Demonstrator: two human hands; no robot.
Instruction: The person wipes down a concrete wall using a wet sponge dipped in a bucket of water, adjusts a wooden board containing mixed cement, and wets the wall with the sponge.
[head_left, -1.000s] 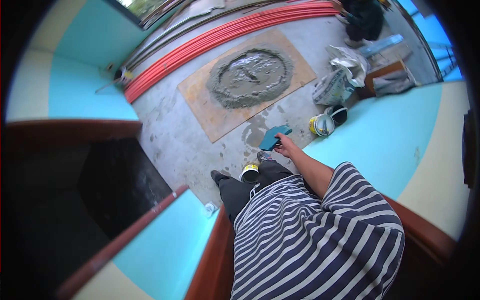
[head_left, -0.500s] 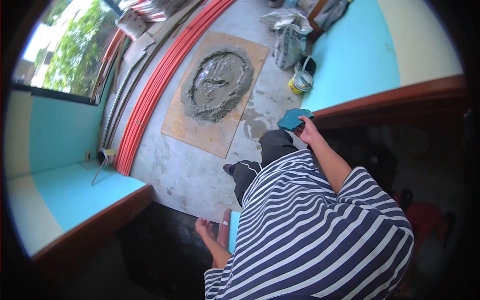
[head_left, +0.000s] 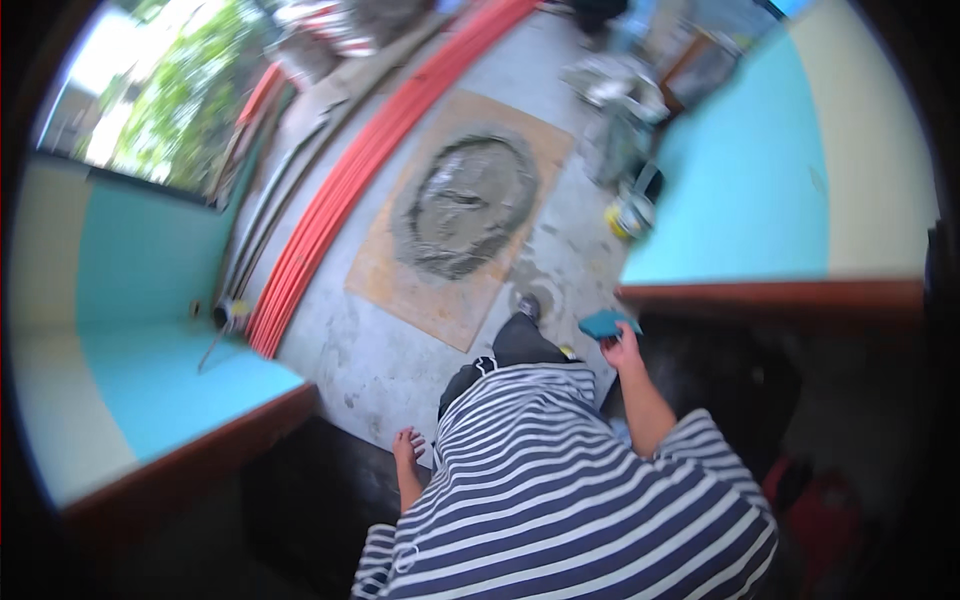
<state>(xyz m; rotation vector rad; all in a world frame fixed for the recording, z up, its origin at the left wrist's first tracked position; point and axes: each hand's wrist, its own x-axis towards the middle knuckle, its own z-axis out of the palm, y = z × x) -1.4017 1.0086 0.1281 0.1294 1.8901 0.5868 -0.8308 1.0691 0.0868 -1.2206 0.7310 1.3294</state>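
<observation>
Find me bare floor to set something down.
Bare concrete floor lies between the red pipes, the near edge of the board and your left hand. Crowded: the board's middle, under grey mix, and beyond its right edge, where sacks and buckets sit.

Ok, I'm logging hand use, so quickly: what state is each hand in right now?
Left hand: loosely open, nothing visible in it.
Right hand: closed, holding a flat teal object.

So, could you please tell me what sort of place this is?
Probably a room being built or renovated: what looks like wet cement sits on a board, with long red pipes and a bucket nearby.
</observation>
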